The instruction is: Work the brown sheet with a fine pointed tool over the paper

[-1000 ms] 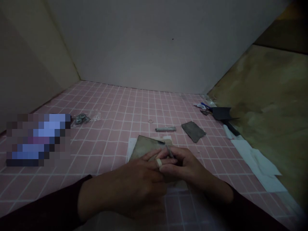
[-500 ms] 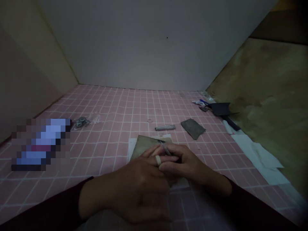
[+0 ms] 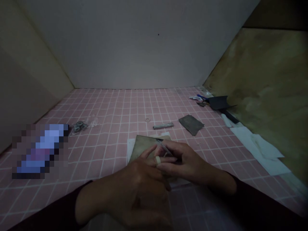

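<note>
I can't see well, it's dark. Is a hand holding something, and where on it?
The right hand pinches a thin metal rod by its near end. Its grip beyond that is hidden.

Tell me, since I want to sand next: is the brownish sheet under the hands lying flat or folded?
Flat. The brownish sheet lies spread on white paper; left hand and right hand cover its near part.

Thin metal rod (image 3: 164, 149) on sandpaper (image 3: 143, 146)
</note>
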Tool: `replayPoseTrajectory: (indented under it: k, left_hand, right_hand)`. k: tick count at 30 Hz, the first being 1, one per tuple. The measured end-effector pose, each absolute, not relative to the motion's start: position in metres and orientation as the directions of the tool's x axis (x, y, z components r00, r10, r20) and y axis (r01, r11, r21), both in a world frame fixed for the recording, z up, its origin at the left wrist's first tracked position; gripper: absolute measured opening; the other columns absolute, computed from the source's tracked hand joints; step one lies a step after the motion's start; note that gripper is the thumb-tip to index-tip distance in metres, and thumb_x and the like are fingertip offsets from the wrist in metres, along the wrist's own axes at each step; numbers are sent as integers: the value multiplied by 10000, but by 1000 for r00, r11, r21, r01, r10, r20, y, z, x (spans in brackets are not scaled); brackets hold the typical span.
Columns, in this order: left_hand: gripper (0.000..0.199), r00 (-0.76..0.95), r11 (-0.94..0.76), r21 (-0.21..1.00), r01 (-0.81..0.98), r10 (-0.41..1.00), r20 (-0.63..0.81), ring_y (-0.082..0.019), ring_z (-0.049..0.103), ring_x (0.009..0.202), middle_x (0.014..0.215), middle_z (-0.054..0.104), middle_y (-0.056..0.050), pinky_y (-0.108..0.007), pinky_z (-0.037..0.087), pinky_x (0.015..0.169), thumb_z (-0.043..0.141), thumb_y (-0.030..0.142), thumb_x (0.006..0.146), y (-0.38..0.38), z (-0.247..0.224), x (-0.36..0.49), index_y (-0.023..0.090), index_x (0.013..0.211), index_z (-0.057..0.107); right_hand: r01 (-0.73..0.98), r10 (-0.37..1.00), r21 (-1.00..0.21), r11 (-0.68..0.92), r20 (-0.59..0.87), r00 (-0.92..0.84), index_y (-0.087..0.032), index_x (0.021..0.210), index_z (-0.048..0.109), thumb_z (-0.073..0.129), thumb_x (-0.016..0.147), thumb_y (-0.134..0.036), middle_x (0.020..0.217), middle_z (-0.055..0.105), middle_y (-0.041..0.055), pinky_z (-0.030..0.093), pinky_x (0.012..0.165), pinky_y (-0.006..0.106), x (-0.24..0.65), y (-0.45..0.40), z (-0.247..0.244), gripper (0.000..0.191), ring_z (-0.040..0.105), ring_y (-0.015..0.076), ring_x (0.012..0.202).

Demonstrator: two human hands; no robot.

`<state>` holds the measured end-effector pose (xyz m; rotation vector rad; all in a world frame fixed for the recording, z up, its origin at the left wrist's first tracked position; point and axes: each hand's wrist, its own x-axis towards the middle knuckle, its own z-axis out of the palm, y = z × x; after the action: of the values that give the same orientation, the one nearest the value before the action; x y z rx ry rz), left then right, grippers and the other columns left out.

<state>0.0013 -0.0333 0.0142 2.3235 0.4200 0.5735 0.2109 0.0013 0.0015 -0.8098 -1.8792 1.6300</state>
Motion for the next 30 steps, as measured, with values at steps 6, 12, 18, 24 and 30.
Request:
replayPoseTrajectory:
  k: [6,12,18,24,30]
  left_hand:
    - [207,858,-782,592,195,428,284,-193,698,825,830,737,-3,-546,130,1226,639,331,870,-33,15,2,196,715,609]
    - [229,861,-860,450,240,403,311,-174,655,687,689,683,7,-539,184,1213,613,302,858,-38,3,8,200,653,608]
    - [254,863,-844,492,213,399,310,-162,643,647,685,672,10,-540,263,1187,605,367,865,-37,5,6,191,682,615]
    - [222,873,-756,633,169,413,260,-267,646,1132,1161,716,-62,-567,109,1232,618,322,861,-32,16,4,198,1041,652]
    - [168,883,-728,660,187,419,213,-259,640,1128,1152,713,-53,-529,242,1195,647,327,853,-30,18,5,214,978,650]
  right_hand:
    - [67,757,-995,-73,-99,-646,-166,856,598,706,836,-345,646,425,-59,310,503,212,211,1,1,209,370,80,564]
    - [79,719,-988,-135,-153,-678,-159,846,629,714,832,-363,673,505,-36,326,516,218,207,-3,-4,221,418,86,579]
    - [45,711,-996,-76,-85,-698,-158,851,642,691,844,-341,955,656,59,439,664,278,204,-2,-4,190,578,154,793]
    - [36,711,-998,-55,-65,-700,-166,824,662,630,895,-393,794,643,24,473,718,297,208,6,-2,240,603,164,793]
    - [-49,690,-996,-77,-17,-724,-161,925,639,645,882,-305,1039,682,68,481,841,332,203,4,-3,151,634,192,968]
